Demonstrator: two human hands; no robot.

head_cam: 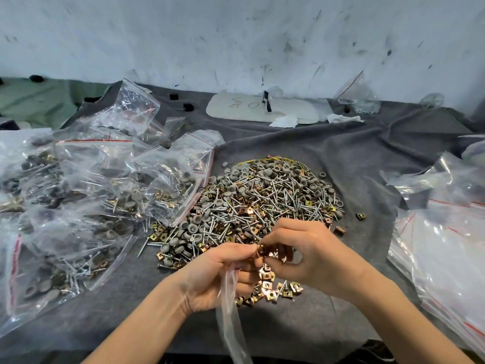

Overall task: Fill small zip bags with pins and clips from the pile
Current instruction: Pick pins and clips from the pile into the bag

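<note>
A big pile [265,200] of silver pins, grey caps and brass-coloured clips lies on the grey cloth in the middle. A smaller cluster of clips [270,287] sits just below my hands. My left hand [215,277] pinches the mouth of a small clear zip bag [231,319], which hangs down limp toward me. My right hand [301,253] holds a few brass clips [263,252] at its fingertips, right at the bag's mouth and touching my left fingers.
Filled zip bags [86,195] are heaped at the left. A stack of flat unfilled bags [446,258] lies at the right. A white foam pad [262,109] and tissue scraps sit at the back by the wall. The table edge runs along the bottom.
</note>
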